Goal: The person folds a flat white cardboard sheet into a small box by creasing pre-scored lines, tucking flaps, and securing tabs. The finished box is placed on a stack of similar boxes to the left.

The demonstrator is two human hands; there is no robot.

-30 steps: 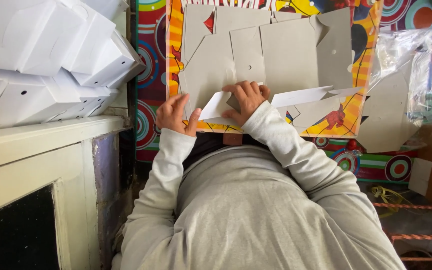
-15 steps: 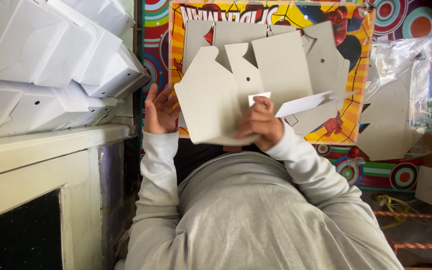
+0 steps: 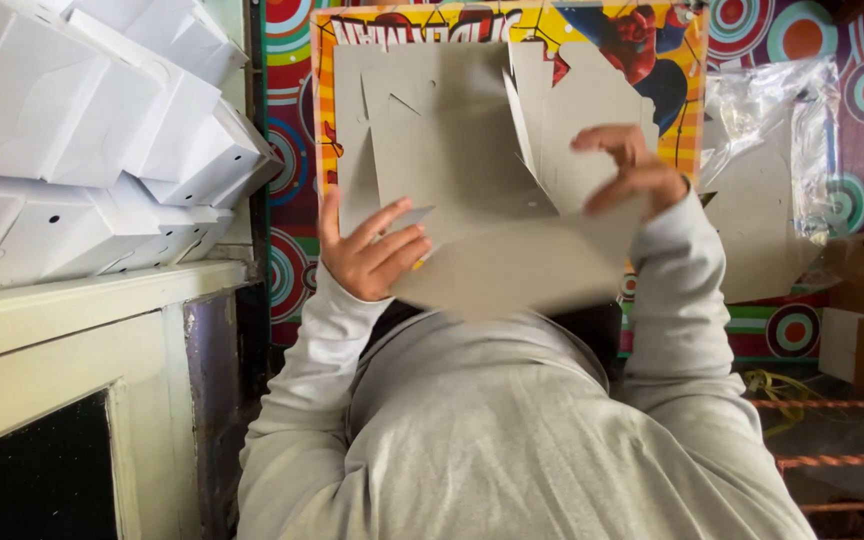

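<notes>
Grey die-cut cardboard blank [image 3: 497, 265] fills the middle of the frame, lifted off the colourful printed board [image 3: 682, 120] that lies behind it in the upper centre. The left hand [image 3: 372, 250] pinches its left edge, thumb under and fingers spread over the face, so it has a firm hold of the sheet. The right hand [image 3: 627, 170] hovers at the blank's upper right with fingers curled and half open; whether it actually nips one of the raised flaps cannot be told, as the motion blurs it.

The blank looks light and thin, stiff enough to keep flat across a panel yet ready to bend along its scored lines; its cut tabs seem likely to crease or tear if pulled. Edges and flap roots look like the best places to take hold of it, not the loose tips.

More flat grey blanks [image 3: 422, 90] lie on the board. Folded white boxes [image 3: 102, 120] are stacked in the upper left, above a pale ledge [image 3: 92, 310]. A clear plastic bag [image 3: 772, 130] sits at the upper right.
</notes>
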